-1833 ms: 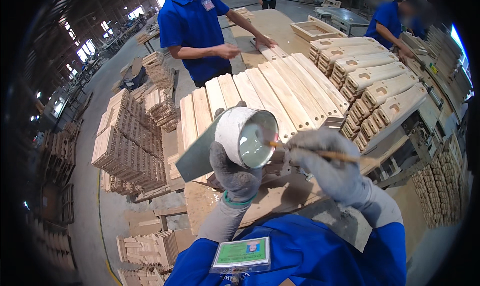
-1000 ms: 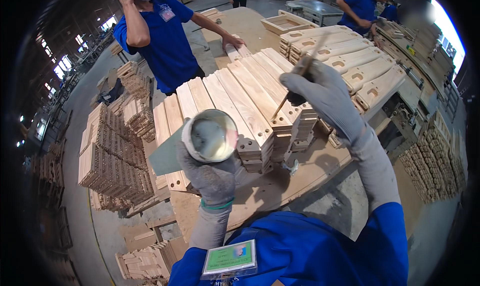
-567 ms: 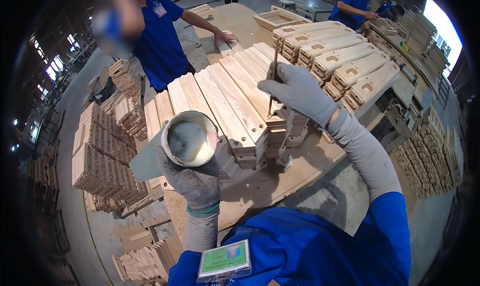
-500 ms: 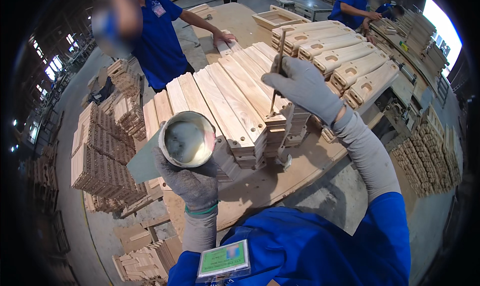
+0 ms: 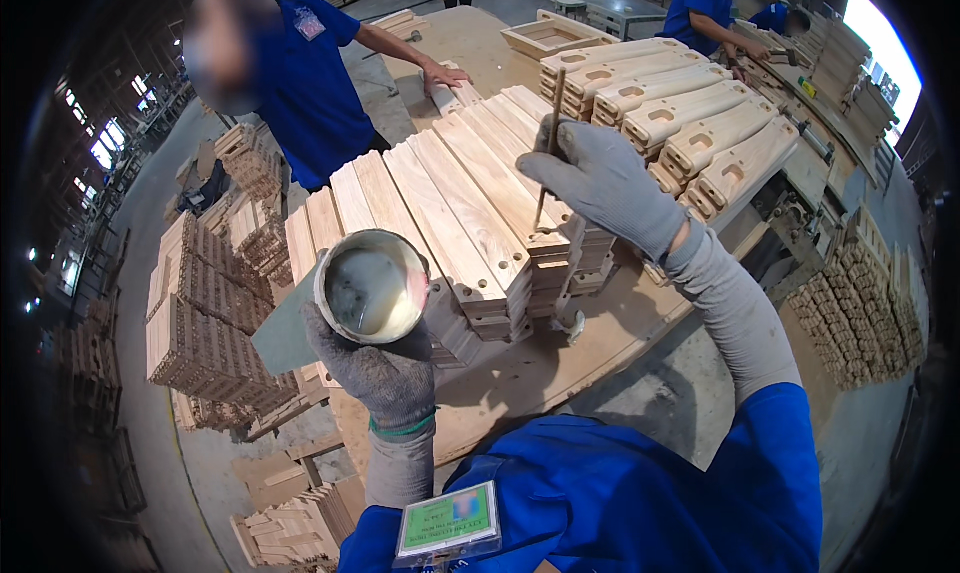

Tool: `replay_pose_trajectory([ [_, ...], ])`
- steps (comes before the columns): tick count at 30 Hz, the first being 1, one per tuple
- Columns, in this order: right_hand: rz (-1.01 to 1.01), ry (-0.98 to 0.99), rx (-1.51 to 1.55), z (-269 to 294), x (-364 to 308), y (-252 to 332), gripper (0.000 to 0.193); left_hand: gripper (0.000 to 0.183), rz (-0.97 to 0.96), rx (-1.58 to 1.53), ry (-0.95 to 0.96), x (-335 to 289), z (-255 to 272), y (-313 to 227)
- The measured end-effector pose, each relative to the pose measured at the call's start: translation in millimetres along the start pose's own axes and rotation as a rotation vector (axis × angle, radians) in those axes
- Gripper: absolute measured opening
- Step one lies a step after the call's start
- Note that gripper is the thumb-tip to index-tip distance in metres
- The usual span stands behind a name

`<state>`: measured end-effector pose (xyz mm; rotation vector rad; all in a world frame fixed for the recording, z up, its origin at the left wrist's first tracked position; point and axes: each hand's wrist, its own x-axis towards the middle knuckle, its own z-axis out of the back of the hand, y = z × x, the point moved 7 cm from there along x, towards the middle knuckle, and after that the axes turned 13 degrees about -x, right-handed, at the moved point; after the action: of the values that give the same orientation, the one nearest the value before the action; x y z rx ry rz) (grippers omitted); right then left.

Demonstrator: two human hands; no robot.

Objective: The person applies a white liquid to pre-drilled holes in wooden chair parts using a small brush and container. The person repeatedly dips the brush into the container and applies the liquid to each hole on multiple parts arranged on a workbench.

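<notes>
Head view. My left hand [image 5: 385,373], in a grey knit glove, has its fingers closed around 1 round white tub [image 5: 371,288]. The tub is open at the top, and a pale, creamy, glossy liquid fills it. The tub sits low and left of centre, held above the near edge of the tabletop [image 5: 540,363], just in front of the slats.

My right hand [image 5: 600,178], also in a grey glove, has its fingers closed on 1 thin wooden stick [image 5: 546,153]. The stick stands nearly upright. Its lower tip rests on the top face of a slat stack; its upper end rises past my fingers.

The flat wooden slats [image 5: 450,208] are pale and long, with small round holes near their near ends. They lie side by side in stacked rows; about 6 top faces show, though I cannot count them exactly. To the right lie shaped wooden pieces [image 5: 690,113] with cut-out slots, also stacked, about 6 in view.

1 person in a blue shirt [image 5: 305,83] stands across the tabletop with 1 hand pressed on a slat. A second person in blue [image 5: 705,3] works at the far right. More stacks of wooden parts [image 5: 210,303] stand on the floor to the left.
</notes>
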<state>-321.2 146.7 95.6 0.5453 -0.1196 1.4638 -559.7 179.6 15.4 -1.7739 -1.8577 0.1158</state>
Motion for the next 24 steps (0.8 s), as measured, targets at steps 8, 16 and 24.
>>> replay_pose_trajectory([
  [8,0.313,-0.109,-0.154,-14,-2,10,0.021,0.037,0.072,-0.185,-0.01,3,-1,4],
  [16,-0.202,-0.056,0.611,11,-8,-18,0.029,0.048,0.308,-0.256,-0.126,6,1,32],
  [24,-0.054,-0.072,1.229,14,-76,53,0.013,0.055,0.358,-0.343,0.127,-8,-26,28],
])
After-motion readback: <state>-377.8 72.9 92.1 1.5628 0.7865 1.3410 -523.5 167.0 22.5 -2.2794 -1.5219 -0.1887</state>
